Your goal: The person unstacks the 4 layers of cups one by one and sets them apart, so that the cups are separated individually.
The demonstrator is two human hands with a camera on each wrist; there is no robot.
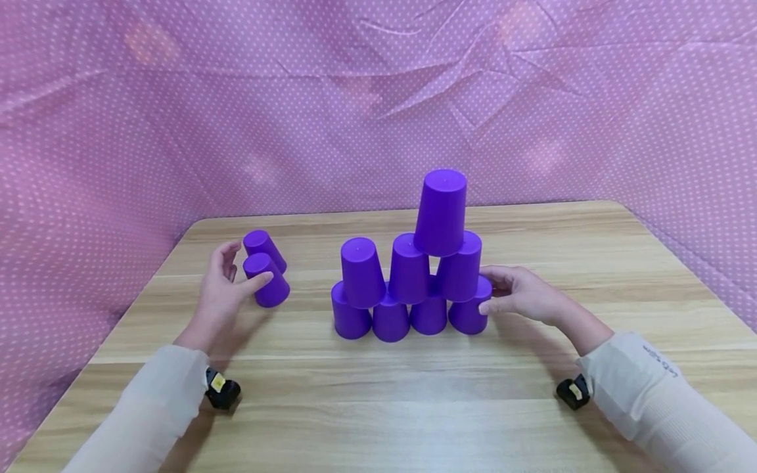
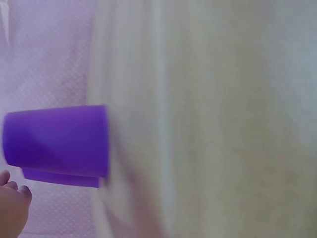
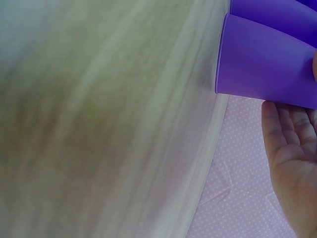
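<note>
Purple upside-down cups stand stacked mid-table: several in the bottom row, three in the second row, and one top cup point(image 1: 441, 213) across the middle and right cups of that row. My right hand point(image 1: 520, 294) is at the bottom row's right-end cup point(image 1: 468, 315), thumb at its near side and fingers behind it. In the right wrist view, rather straight fingers point(image 3: 285, 124) lie against a cup point(image 3: 262, 59). My left hand point(image 1: 221, 282) is spread beside a near cup point(image 1: 273, 291), its thumb overlapping it. The left wrist view shows its fingertips apart from a cup point(image 2: 54, 141).
Another upside-down cup point(image 1: 267, 248) stands just behind the left near cup. The wooden table point(image 1: 378, 407) ends at a pink dotted cloth point(image 1: 284, 131) behind and at the sides. Small black devices hang at both wrists.
</note>
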